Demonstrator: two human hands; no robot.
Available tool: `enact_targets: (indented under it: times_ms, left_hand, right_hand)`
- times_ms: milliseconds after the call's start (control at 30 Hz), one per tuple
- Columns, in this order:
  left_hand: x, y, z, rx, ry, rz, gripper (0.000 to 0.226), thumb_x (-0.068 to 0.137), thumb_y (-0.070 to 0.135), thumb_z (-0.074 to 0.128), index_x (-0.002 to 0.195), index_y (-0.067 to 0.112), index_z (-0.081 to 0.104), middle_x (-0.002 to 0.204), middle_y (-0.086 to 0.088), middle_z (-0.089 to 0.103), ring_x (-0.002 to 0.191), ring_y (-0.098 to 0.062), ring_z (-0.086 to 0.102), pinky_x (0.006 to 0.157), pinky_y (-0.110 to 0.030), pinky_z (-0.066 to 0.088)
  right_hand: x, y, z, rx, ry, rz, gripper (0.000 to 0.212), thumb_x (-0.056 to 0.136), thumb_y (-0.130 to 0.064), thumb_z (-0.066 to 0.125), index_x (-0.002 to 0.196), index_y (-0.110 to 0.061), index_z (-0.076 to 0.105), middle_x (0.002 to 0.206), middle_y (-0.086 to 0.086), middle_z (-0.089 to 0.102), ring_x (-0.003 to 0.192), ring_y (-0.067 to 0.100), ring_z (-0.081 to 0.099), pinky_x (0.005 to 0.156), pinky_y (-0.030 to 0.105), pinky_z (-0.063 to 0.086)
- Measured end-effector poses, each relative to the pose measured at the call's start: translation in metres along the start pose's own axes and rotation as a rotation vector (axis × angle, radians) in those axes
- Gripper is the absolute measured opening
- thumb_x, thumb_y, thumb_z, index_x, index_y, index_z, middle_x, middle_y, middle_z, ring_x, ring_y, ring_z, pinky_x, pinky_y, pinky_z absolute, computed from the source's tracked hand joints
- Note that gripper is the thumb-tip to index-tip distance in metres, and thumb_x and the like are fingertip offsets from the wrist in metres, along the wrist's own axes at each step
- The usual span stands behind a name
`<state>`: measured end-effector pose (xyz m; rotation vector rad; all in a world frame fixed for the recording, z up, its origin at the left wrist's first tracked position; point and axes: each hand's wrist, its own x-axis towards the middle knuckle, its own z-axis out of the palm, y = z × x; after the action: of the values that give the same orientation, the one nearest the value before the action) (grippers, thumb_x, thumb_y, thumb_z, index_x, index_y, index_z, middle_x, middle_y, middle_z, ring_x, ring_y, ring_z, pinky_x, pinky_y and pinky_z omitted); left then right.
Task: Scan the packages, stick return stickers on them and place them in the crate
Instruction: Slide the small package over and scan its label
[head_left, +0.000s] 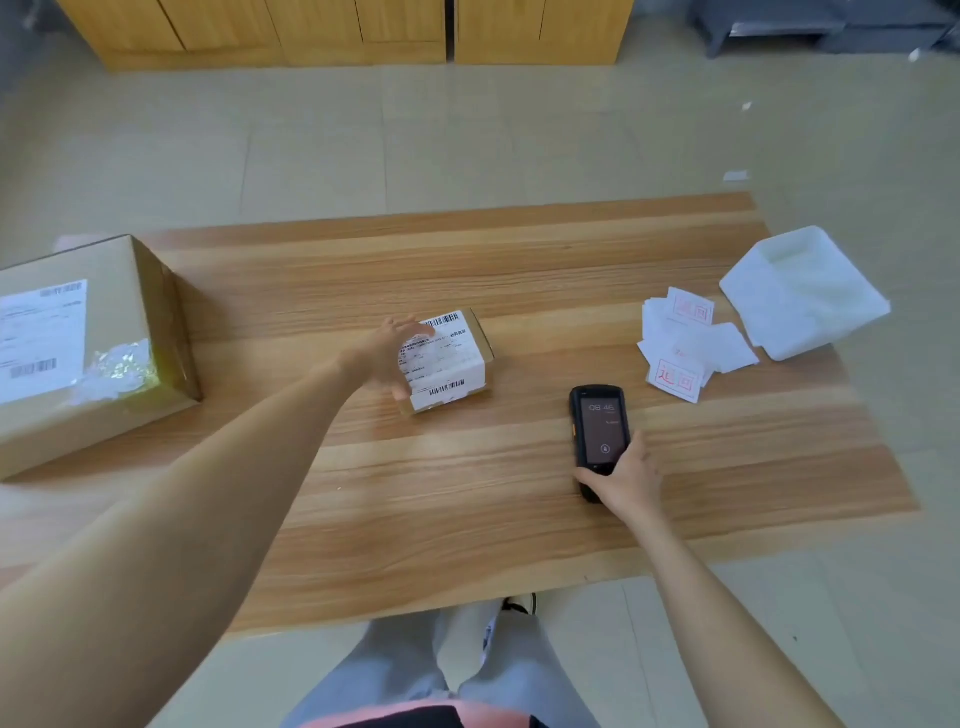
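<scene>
A small cardboard package (452, 364) with a white barcode label lies at the middle of the wooden table (467, 519). My left hand (384, 356) grips its left side, fingers curled over the top edge. A black handheld scanner (597, 431) with a lit screen lies to the right of the package. My right hand (626, 480) grips the scanner's near end. A loose pile of white return stickers (685, 345) with red print lies at the right. A large cardboard box (88, 343) with a shipping label stands at the table's left edge.
A white foam-wrapped parcel (800, 296) sits at the table's far right corner. Wooden cabinets (337, 31) line the far wall across a tiled floor. My legs (447, 670) show below the table's near edge. No crate is in view.
</scene>
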<state>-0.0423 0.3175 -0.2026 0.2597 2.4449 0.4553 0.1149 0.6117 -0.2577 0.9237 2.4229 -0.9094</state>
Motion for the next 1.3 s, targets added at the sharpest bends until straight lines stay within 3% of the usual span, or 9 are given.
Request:
enact_targets:
  times_ms: [100, 167, 267, 333, 433, 633, 833, 1100, 1300]
  left_hand:
    - [-0.002, 0.005, 0.002, 0.023, 0.017, -0.044, 0.1, 0.066, -0.003, 0.074, 0.146, 0.032, 0.026, 0.16, 0.002, 0.003, 0.147, -0.024, -0.005, 0.113, -0.049, 0.021]
    - [-0.002, 0.008, 0.003, 0.033, 0.014, -0.064, 0.1, 0.068, -0.004, 0.073, 0.147, 0.032, 0.024, 0.16, 0.001, 0.003, 0.148, -0.026, -0.003, 0.113, -0.049, 0.022]
    - [-0.001, 0.01, 0.0, 0.059, 0.014, -0.069, 0.097, 0.07, -0.005, 0.071, 0.147, 0.031, 0.025, 0.158, -0.004, 0.009, 0.144, -0.028, 0.017, 0.107, -0.042, 0.033]
    - [0.0, 0.011, -0.002, 0.054, 0.019, -0.092, 0.097, 0.07, -0.005, 0.071, 0.148, 0.031, 0.026, 0.152, -0.006, 0.015, 0.137, -0.029, 0.03, 0.101, -0.036, 0.038]
    - [0.0, 0.013, -0.005, 0.051, -0.011, -0.145, 0.099, 0.072, -0.004, 0.071, 0.149, 0.034, 0.022, 0.145, -0.007, 0.016, 0.13, -0.029, 0.036, 0.099, -0.031, 0.039]
    - [-0.004, 0.015, -0.019, 0.091, -0.052, -0.115, 0.095, 0.075, -0.002, 0.071, 0.15, 0.029, 0.021, 0.149, -0.011, 0.022, 0.134, -0.031, 0.034, 0.107, -0.035, 0.034]
    - [-0.013, 0.01, -0.025, 0.009, -0.005, -0.083, 0.072, 0.082, -0.004, 0.063, 0.143, 0.022, 0.037, 0.14, -0.013, 0.041, 0.121, -0.032, 0.048, 0.098, -0.038, 0.042]
    - [-0.013, 0.002, -0.025, -0.014, 0.017, -0.049, 0.065, 0.087, -0.001, 0.06, 0.143, 0.023, 0.039, 0.137, -0.013, 0.045, 0.119, -0.031, 0.049, 0.098, -0.036, 0.041]
    - [-0.007, -0.003, -0.023, -0.014, -0.005, -0.055, 0.066, 0.09, 0.006, 0.057, 0.148, 0.024, 0.03, 0.141, -0.011, 0.041, 0.121, -0.03, 0.046, 0.102, -0.038, 0.041]
  right_hand:
    - [0.006, 0.0, -0.001, 0.037, -0.012, 0.001, 0.101, 0.066, -0.033, 0.081, 0.142, -0.005, 0.02, 0.135, 0.016, 0.043, 0.126, 0.036, 0.038, 0.103, 0.043, 0.034]
    - [0.009, -0.002, -0.003, 0.092, -0.044, 0.001, 0.086, 0.064, -0.03, 0.082, 0.129, -0.007, 0.031, 0.115, 0.01, 0.052, 0.102, 0.025, 0.051, 0.083, 0.037, 0.043]
    - [0.013, -0.008, -0.012, 0.358, -0.148, -0.001, 0.06, 0.064, -0.02, 0.083, 0.112, -0.012, 0.048, 0.1, 0.003, 0.059, 0.079, 0.011, 0.055, 0.065, 0.027, 0.043]
    - [0.016, -0.012, -0.021, 0.541, -0.25, 0.042, 0.046, 0.064, -0.021, 0.084, 0.103, -0.014, 0.06, 0.094, 0.002, 0.066, 0.082, 0.013, 0.061, 0.068, 0.028, 0.049]
    - [0.013, -0.024, -0.03, 0.683, -0.376, 0.085, 0.054, 0.064, -0.025, 0.085, 0.111, -0.011, 0.062, 0.099, 0.008, 0.07, 0.093, 0.022, 0.066, 0.079, 0.033, 0.053]
    - [-0.016, -0.072, -0.027, 0.837, -0.562, -0.032, 0.054, 0.068, -0.013, 0.08, 0.117, -0.008, 0.059, 0.095, 0.007, 0.07, 0.08, 0.019, 0.068, 0.061, 0.028, 0.055]
    - [-0.047, -0.106, -0.006, 0.803, -0.721, -0.038, 0.05, 0.076, 0.001, 0.07, 0.123, 0.002, 0.051, 0.101, 0.019, 0.063, 0.091, 0.031, 0.061, 0.098, 0.054, 0.045]
    - [-0.054, -0.107, 0.012, 0.723, -0.672, -0.042, 0.059, 0.073, 0.008, 0.069, 0.126, -0.003, 0.046, 0.121, 0.025, 0.06, 0.106, 0.042, 0.061, 0.083, 0.046, 0.052]
    - [-0.06, -0.105, 0.011, 0.682, -0.673, -0.071, 0.065, 0.066, 0.005, 0.075, 0.123, -0.007, 0.047, 0.119, 0.022, 0.061, 0.102, 0.039, 0.063, 0.074, 0.039, 0.055]
